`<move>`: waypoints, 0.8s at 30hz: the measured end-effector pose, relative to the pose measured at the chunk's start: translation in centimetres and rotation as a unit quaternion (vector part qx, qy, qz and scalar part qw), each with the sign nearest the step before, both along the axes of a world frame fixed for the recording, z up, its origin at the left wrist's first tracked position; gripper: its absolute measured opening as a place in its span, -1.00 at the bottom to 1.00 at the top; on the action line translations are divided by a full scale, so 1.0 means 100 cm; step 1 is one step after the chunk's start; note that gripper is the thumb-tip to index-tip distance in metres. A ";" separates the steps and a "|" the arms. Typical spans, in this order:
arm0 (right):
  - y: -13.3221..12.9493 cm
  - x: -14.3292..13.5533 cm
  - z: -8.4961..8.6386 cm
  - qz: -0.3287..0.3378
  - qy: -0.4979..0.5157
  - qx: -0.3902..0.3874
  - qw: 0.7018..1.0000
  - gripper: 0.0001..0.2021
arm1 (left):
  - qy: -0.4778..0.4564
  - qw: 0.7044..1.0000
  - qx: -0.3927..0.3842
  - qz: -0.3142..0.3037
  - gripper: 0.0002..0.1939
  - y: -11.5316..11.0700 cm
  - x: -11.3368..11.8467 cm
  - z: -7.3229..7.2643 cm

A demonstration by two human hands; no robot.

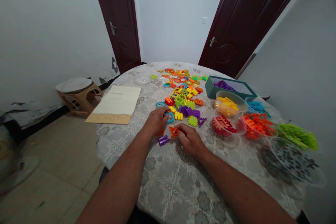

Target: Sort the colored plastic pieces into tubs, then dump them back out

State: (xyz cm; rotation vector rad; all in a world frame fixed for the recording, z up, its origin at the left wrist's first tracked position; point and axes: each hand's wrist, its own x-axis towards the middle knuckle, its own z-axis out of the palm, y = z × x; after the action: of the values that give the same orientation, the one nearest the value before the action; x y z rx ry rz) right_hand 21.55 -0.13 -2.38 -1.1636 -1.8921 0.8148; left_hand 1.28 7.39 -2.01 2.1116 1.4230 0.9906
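My right hand is closed on an orange triangular toy building piece, pinched between thumb and fingers just above the tablecloth. To its left, my left hand has its fingers curled at a blue gear-shaped piece; it appears to grip that piece by the edge. A purple piece lies between my forearms, close to a red-orange piece partly covered by my left hand. Just beyond the hands are a yellow piece, a green gear-shaped piece and a purple triangular piece.
A pile of mixed coloured pieces stretches toward the table's far edge. On the right stand a green box and several clear bowls of sorted pieces. An open notebook lies at left. A stool stands beyond the table.
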 end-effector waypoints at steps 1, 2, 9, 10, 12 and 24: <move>-0.002 -0.001 0.002 0.016 -0.003 0.009 1.000 -0.78 | 0.004 1.000 -0.005 -0.006 -0.65 -0.001 0.001 0.000; -0.004 -0.002 0.003 0.031 -0.006 0.021 0.999 -0.80 | 0.009 1.000 -0.008 -0.012 -0.65 -0.002 0.002 0.000; -0.011 -0.008 0.009 0.079 -0.047 0.096 0.991 -0.86 | 0.046 0.999 0.022 -0.019 -0.60 -0.004 -0.002 0.001; -0.012 -0.009 0.008 0.079 -0.053 0.099 0.991 -0.86 | 0.058 0.998 0.026 -0.014 -0.61 -0.003 -0.002 0.001; -0.012 -0.009 0.006 0.072 -0.060 0.102 0.990 -0.86 | 0.077 0.997 0.027 -0.014 -0.64 -0.003 -0.003 0.001; -0.006 -0.005 0.000 -0.026 0.057 -0.022 0.998 -0.84 | 0.066 0.998 0.006 -0.006 -0.64 -0.005 -0.003 0.008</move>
State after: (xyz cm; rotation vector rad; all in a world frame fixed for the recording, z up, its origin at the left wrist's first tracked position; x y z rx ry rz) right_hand 21.00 -0.72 -2.38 -1.1630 -1.7514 0.8805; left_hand 1.01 6.86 -1.23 2.2279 1.4673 0.8713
